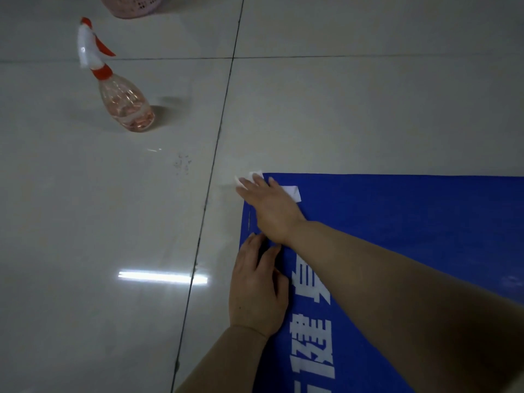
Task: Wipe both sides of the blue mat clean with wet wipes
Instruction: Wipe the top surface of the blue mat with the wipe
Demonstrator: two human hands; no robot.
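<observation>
large white Chinese characters on blue mat (pixel 425 222), sideways, partly covered, seemingly unreadable

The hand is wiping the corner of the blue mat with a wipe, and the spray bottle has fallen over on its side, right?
Not quite. The right hand does press the wet wipe on the blue mat corner, but the head view shows the spray bottle standing upright on the floor.

Blue mat (pixel 411 236) runs off the right and bottom edges, white lettering cut at the bottom. Wet wipe (pixel 293 192) is mostly hidden under the right hand (pixel 269 208), only its corners showing. Pink basket (pixel 133 5) is cropped by the top edge; spray bottle (pixel 119 89) is motion-blurred.
</observation>
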